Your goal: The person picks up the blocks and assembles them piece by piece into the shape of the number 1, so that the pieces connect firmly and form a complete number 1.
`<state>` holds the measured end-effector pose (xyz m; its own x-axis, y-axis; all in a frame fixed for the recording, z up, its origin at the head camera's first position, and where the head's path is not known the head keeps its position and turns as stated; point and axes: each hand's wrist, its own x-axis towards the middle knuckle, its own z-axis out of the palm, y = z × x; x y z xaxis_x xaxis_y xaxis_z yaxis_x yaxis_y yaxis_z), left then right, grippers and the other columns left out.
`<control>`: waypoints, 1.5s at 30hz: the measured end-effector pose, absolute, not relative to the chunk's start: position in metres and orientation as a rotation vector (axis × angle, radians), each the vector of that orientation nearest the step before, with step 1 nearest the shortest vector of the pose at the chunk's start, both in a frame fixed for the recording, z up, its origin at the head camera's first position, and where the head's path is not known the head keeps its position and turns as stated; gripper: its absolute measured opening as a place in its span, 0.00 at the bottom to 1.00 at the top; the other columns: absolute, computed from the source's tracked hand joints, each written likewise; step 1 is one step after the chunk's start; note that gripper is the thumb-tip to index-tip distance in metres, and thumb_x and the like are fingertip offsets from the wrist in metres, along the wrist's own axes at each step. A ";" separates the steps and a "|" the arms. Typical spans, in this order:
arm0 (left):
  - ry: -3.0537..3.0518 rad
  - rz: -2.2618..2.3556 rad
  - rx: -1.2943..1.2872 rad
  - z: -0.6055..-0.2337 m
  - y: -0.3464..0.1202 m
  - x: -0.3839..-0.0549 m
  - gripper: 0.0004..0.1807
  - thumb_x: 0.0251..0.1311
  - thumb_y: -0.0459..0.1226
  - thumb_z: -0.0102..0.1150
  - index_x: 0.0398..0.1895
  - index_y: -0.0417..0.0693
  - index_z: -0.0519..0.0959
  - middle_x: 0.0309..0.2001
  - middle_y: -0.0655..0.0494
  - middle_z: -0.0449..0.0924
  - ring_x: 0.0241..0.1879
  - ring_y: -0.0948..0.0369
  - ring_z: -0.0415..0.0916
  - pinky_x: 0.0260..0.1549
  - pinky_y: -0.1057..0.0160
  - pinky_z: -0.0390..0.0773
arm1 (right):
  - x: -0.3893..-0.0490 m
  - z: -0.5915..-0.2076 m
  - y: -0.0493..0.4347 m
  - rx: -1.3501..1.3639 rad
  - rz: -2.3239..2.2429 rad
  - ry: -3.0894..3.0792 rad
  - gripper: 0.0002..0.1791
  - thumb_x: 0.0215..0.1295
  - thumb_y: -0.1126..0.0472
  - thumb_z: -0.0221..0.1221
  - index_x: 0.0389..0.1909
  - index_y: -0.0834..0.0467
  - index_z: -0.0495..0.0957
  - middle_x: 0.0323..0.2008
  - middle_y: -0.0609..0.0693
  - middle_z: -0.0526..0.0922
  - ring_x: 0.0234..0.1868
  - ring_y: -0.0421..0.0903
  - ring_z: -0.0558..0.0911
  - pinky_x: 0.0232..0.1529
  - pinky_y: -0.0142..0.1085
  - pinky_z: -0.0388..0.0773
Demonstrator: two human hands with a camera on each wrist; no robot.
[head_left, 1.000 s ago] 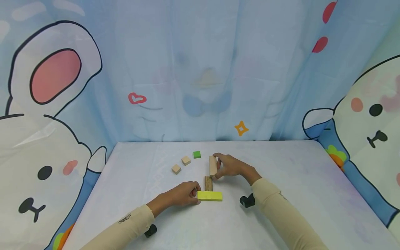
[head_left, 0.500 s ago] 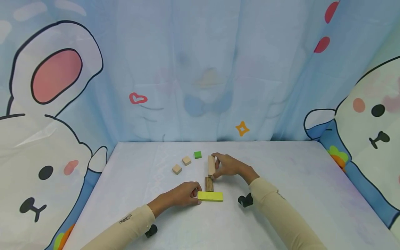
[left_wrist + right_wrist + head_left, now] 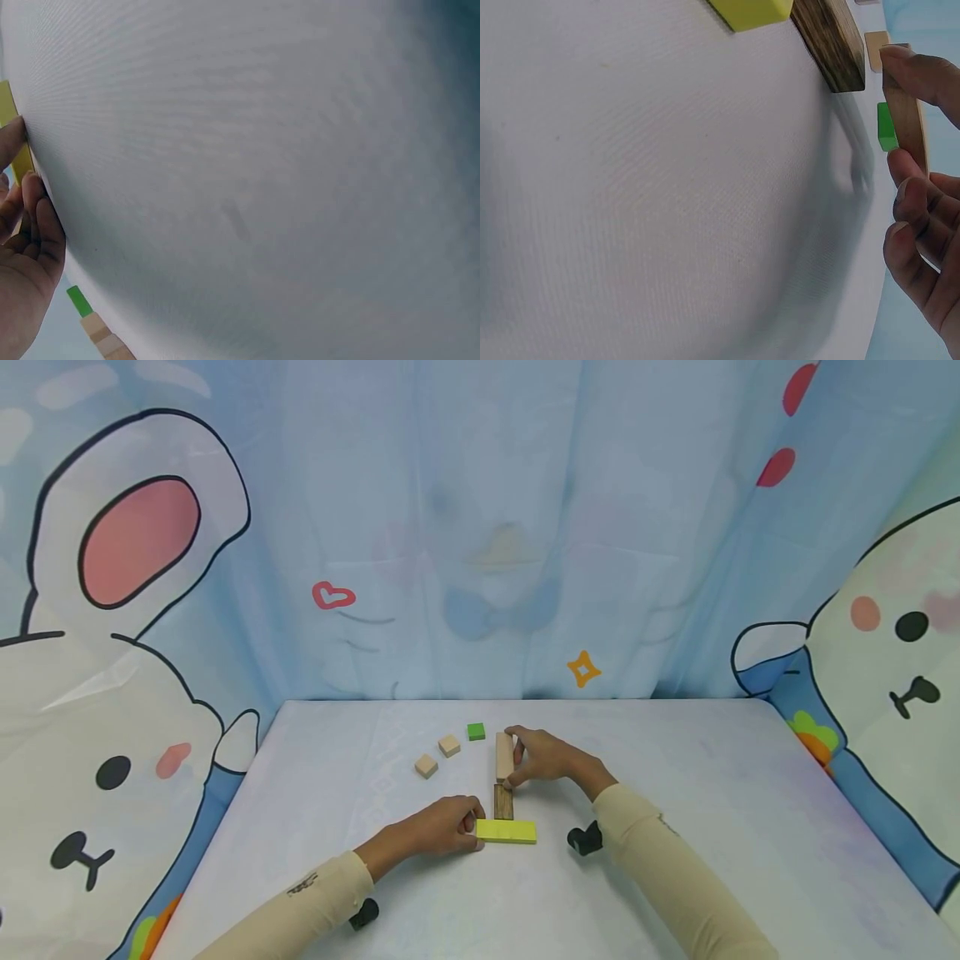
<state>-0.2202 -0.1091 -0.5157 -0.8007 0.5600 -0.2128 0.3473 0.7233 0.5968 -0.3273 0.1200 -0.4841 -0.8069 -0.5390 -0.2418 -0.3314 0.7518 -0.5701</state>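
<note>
My right hand (image 3: 546, 755) pinches a long light wooden block (image 3: 505, 757) by its ends, thumb at the near end and a finger at the far end. Its near end is right at the far end of a dark brown wooden block (image 3: 503, 802), which is also seen in the right wrist view (image 3: 831, 45). That brown block meets the middle of a yellow block (image 3: 506, 832) lying crosswise in front. My left hand (image 3: 444, 825) grips the yellow block's left end between thumb and fingers; the left wrist view shows the thumb on this yellow block (image 3: 20, 154).
Two small light wooden cubes (image 3: 427, 767) and a green cube (image 3: 476, 732) lie on the white table (image 3: 675, 793) behind the left hand. Each wrist carries a black camera (image 3: 585, 838). A blue printed curtain (image 3: 480, 635) hangs behind the table.
My right hand has shifted slightly left with the light wooden block, bringing it more in line with the brown one. My left hand stays on the yellow block.
</note>
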 end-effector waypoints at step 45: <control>2.551 0.780 0.701 -0.512 -0.109 -0.218 0.17 0.62 0.42 0.69 0.50 0.48 0.77 0.33 0.64 0.73 0.32 0.70 0.69 0.35 0.72 0.72 | -0.335 -0.496 0.115 -0.683 -0.710 2.548 0.55 0.48 0.49 0.77 0.73 0.65 0.59 0.34 0.47 0.78 0.34 0.42 0.75 0.39 0.36 0.72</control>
<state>-0.2184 -0.1092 -0.5121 -0.8029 0.5588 -0.2077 0.3472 0.7215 0.5990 -0.3346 0.1155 -0.4958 -0.7975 -0.5506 -0.2468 -0.3438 0.7508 -0.5640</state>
